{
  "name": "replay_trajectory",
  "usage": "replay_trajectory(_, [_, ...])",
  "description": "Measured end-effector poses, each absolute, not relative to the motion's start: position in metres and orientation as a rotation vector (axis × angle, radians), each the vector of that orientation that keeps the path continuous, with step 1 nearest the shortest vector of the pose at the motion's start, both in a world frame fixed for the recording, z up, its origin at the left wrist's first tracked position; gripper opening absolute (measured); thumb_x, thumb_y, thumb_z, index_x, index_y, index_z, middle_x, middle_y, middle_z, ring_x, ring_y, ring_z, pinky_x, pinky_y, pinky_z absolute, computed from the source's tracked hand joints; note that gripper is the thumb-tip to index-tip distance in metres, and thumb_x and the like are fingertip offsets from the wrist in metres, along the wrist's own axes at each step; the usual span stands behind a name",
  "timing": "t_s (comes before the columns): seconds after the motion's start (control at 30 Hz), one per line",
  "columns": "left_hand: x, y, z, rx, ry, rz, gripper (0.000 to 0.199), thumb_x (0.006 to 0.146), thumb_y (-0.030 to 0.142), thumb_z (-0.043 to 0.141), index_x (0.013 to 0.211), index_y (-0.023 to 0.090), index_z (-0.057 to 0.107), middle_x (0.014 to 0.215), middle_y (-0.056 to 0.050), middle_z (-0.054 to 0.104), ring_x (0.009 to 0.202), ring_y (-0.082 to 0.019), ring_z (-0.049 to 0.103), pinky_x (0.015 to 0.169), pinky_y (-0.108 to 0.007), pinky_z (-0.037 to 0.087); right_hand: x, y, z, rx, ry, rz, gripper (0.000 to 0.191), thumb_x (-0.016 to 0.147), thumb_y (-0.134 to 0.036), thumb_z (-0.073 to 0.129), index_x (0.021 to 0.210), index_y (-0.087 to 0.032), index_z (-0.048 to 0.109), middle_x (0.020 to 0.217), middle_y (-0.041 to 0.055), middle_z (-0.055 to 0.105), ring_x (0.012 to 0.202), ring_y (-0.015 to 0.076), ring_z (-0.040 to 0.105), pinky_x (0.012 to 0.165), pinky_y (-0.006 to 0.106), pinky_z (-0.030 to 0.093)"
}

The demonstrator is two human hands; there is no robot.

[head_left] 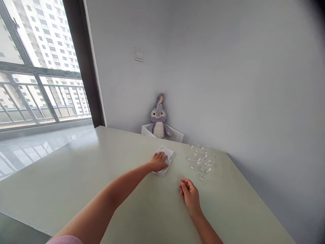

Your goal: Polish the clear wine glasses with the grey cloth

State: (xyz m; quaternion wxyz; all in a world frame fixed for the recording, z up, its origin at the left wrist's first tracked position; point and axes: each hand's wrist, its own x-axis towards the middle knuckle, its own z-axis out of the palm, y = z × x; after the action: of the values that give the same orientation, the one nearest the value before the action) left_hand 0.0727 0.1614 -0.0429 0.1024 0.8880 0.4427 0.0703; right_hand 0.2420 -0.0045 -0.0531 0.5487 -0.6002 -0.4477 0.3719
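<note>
The left hand [158, 162] spreads flat on a folded white cloth [169, 154] near the tabletop's far edge; the right hand [191, 196], loosely curled, is nearer than clear rounded pieces [202, 158] toward the far right corner

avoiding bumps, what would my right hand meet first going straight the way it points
The right hand would probably meet the folded white fabric cloth under the left hand, though depth and its exact line are unclear.

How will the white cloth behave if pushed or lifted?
Probably floppy: the white cloth lies flat in thin layers under the left hand. Likely light, since it looks thin. It should slide fairly easily, as the tabletop looks smooth, though it may bunch.
</note>
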Motion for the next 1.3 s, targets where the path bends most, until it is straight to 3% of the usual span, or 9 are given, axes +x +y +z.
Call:
replay_trajectory(0.13, [0.013, 0.201, -0.032, 2.473, 1.635, 0.176, 0.054, 0.084, 0.046, 0.033, 0.132, 0.021, 0.031, 0.141, -0.012, 0.025, 0.130, -0.027, 0.018, 0.102, -0.045, 0.014, 0.241, -0.006, -0.050, -1.425, -1.043, 0.908, 0.028, 0.071, -0.044, 0.053, 0.083, -0.019, 0.058, 0.066, 0.0017, 0.059, 0.047, 0.0114, 0.048, 0.041, 0.023, 0.038])
replay_trajectory(0.27, [-0.089, 0.211, -0.014, 2.201, 2.025, 0.143, 0.054, 0.085, 0.042, 0.030, 0.132, 0.015, 0.030, 0.141, -0.017, 0.022, 0.130, -0.030, 0.017, 0.100, -0.048, 0.015, 0.241, -0.005, -0.050, -1.439, -1.078, 0.894, 0.026, 0.071, -0.043, 0.053, 0.080, -0.019, 0.058, 0.065, 0.0017, 0.059, 0.047, 0.0114, 0.047, 0.041, 0.023, 0.038])
replay_trajectory(0.5, [-0.267, 0.146, 0.010, 1.624, 2.563, 0.111, 0.056, 0.087, 0.042, 0.027, 0.129, 0.005, 0.033, 0.137, -0.020, 0.028, 0.126, -0.038, 0.018, 0.094, -0.051, 0.020, 0.239, -0.002, -0.057, -1.480, -1.203, 0.867, 0.026, 0.072, -0.043, 0.052, 0.080, -0.018, 0.059, 0.065, 0.0019, 0.059, 0.047, 0.0112, 0.046, 0.045, 0.023, 0.040])
replay_trajectory(0.63, [-0.312, 0.120, 0.002, 1.444, 2.682, 0.130, 0.063, 0.087, 0.049, 0.024, 0.132, 0.005, 0.027, 0.141, -0.021, 0.017, 0.126, -0.039, 0.017, 0.095, -0.053, 0.018, 0.235, 0.000, -0.053, -1.480, -1.230, 0.848, 0.030, 0.072, -0.044, 0.051, 0.081, -0.017, 0.059, 0.065, 0.0022, 0.059, 0.047, 0.0112, 0.046, 0.046, 0.023, 0.040])
replay_trajectory(0.87, [-0.241, 0.101, -0.036, 1.853, 2.410, 0.094, 0.055, 0.086, 0.046, 0.030, 0.135, 0.021, 0.029, 0.145, -0.010, 0.017, 0.132, -0.026, 0.011, 0.104, -0.042, 0.011, 0.231, -0.002, -0.047, -1.475, -1.246, 0.820, 0.030, 0.073, -0.043, 0.050, 0.080, -0.016, 0.059, 0.063, 0.0021, 0.059, 0.047, 0.0112, 0.046, 0.047, 0.023, 0.041])
replay_trajectory(1.0, [-0.156, 0.041, -0.048, 2.495, 1.861, 0.144, 0.053, 0.086, 0.045, 0.032, 0.134, 0.024, 0.031, 0.143, -0.009, 0.021, 0.132, -0.025, 0.015, 0.105, -0.043, 0.012, 0.233, -0.001, -0.049, -1.464, -1.252, 0.805, 0.031, 0.073, -0.045, 0.049, 0.079, -0.016, 0.059, 0.063, 0.0022, 0.059, 0.047, 0.0114, 0.047, 0.047, 0.023, 0.041])
replay_trajectory(1.1, [-0.097, -0.011, -0.043, 2.779, 1.329, 0.214, 0.053, 0.086, 0.041, 0.034, 0.137, 0.029, 0.021, 0.145, -0.005, 0.013, 0.132, -0.024, 0.014, 0.106, -0.043, 0.012, 0.234, 0.001, -0.053, -1.449, -1.232, 0.783, 0.028, 0.075, -0.042, 0.048, 0.081, -0.016, 0.058, 0.064, 0.0015, 0.059, 0.046, 0.0103, 0.045, 0.045, 0.022, 0.039])
replay_trajectory(1.2, [-0.049, -0.044, -0.035, 2.829, 0.980, 0.265, 0.061, 0.082, 0.035, 0.044, 0.137, 0.028, 0.020, 0.146, -0.004, 0.009, 0.132, -0.026, 0.013, 0.107, -0.044, 0.013, 0.229, -0.004, -0.050, -1.411, -1.204, 0.686, 0.026, 0.078, -0.040, 0.047, 0.084, -0.016, 0.057, 0.065, 0.0010, 0.058, 0.047, 0.0098, 0.046, 0.046, 0.021, 0.040])
replay_trajectory(1.3, [-0.010, -0.051, -0.035, 2.678, 0.821, 0.379, 0.067, 0.076, 0.027, 0.050, 0.137, 0.026, 0.022, 0.145, -0.004, 0.015, 0.132, -0.026, 0.016, 0.107, -0.046, 0.013, 0.214, -0.018, -0.036, -1.330, -1.294, 0.613, 0.024, 0.081, -0.037, 0.044, 0.087, -0.017, 0.056, 0.065, 0.0011, 0.058, 0.052, 0.0111, 0.050, 0.049, 0.021, 0.042])
